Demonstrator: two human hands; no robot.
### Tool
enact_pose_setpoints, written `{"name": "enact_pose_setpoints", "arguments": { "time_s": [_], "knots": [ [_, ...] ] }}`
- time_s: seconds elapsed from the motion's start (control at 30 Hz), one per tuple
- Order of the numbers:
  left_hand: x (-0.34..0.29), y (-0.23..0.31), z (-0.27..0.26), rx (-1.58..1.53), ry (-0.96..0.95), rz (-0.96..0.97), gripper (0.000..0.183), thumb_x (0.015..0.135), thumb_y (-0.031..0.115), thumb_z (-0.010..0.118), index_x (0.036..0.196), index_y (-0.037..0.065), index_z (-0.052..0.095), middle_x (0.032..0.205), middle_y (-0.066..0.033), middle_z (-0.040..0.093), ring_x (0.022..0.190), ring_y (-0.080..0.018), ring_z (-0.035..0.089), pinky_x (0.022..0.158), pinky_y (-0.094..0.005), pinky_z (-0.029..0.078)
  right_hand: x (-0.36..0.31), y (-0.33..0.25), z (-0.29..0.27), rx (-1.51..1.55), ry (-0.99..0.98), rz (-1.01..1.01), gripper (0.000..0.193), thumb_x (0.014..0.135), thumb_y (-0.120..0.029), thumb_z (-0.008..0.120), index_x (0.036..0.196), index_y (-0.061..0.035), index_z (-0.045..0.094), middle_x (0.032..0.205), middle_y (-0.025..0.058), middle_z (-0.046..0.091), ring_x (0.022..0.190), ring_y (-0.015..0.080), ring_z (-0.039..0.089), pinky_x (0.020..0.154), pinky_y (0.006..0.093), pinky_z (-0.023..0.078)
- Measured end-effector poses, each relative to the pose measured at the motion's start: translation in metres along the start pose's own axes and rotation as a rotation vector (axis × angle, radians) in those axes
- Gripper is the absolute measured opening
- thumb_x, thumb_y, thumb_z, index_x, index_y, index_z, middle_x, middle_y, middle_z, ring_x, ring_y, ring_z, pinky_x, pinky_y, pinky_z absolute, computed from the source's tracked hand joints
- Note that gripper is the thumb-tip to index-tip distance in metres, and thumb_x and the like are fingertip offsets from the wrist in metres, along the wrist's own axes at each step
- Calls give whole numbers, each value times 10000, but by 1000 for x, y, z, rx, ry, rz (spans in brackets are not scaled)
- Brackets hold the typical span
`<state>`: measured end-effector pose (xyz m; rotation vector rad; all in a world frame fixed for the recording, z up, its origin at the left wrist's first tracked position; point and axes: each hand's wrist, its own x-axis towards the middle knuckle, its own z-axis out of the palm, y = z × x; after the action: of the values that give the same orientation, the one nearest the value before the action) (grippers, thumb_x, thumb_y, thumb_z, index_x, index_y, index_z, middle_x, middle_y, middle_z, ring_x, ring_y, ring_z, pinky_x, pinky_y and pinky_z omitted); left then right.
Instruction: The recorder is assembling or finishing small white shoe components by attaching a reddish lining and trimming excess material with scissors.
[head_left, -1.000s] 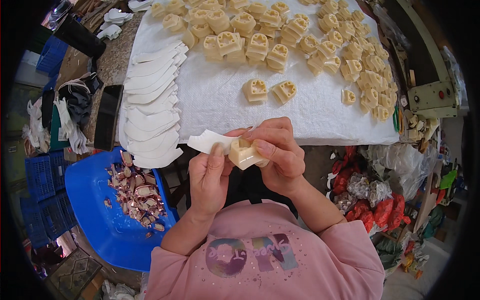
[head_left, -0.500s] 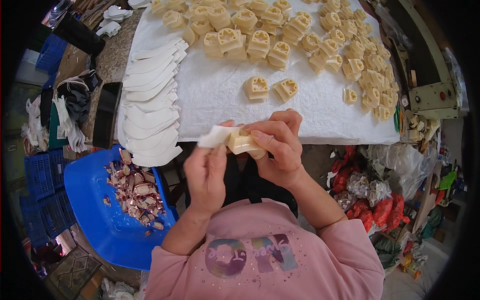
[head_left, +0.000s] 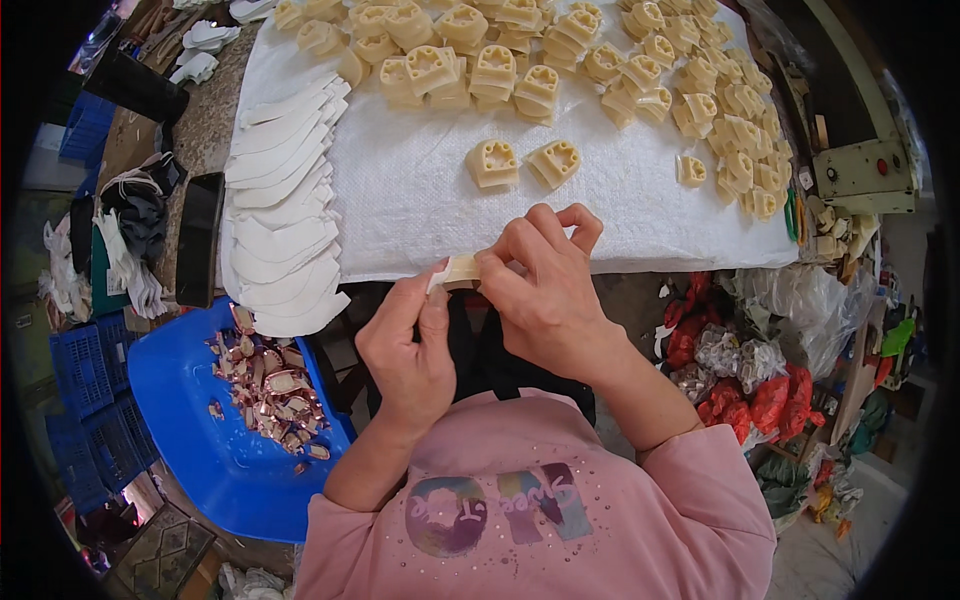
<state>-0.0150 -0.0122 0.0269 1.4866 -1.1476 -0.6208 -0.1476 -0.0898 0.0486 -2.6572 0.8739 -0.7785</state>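
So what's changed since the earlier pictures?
The right hand has rolled, back upward, mostly covering the cream block it holds. The white strip that jutted left now barely shows at the left hand. Nothing was visibly released. The two loose cream pieces, stacked strips and blue basin stayed put.

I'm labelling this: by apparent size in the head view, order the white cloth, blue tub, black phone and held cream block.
1. White cloth
2. Blue tub
3. Black phone
4. Cream block, judged by its visible part; some is hidden
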Motion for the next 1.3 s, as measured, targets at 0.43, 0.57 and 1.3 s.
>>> {"name": "enact_pose_setpoints", "arguments": {
  "time_s": [0.43, 0.57, 1.3],
  "knots": [
    [3, -23, -2, -185, -51, 27, 228, 853, 54, 621, 1077, 17, 640, 879, -61, 580, 793, -142, 525, 738, -237, 428, -11, 15, 15, 489, 63, 99, 226, 647, 31, 596, 835, -82, 543, 792, 49, 450, 789, 227, 452, 772, 377, 257],
    [5, -18, -1, -242, -91, 56, 142, 850, 87, 635, 966, 7, 639, 795, -58, 557, 735, -147, 497, 669, -248, 415, -14, 16, 12, 646, 24, 121, 224, 661, 26, 595, 847, -85, 539, 791, 54, 450, 794, 231, 448, 774, 350, 261],
    [13, -26, -21, 30, 55, 373, 234, 637, -75, 721, 802, 66, 634, 722, -44, 495, 707, -210, 487, 618, -297, 403, -6, -11, -9, 356, 71, -34, 316, 673, -124, 729, 961, -81, 606, 1063, 55, 557, 952, 268, 470, 851, 406, 319]
  ]
}}
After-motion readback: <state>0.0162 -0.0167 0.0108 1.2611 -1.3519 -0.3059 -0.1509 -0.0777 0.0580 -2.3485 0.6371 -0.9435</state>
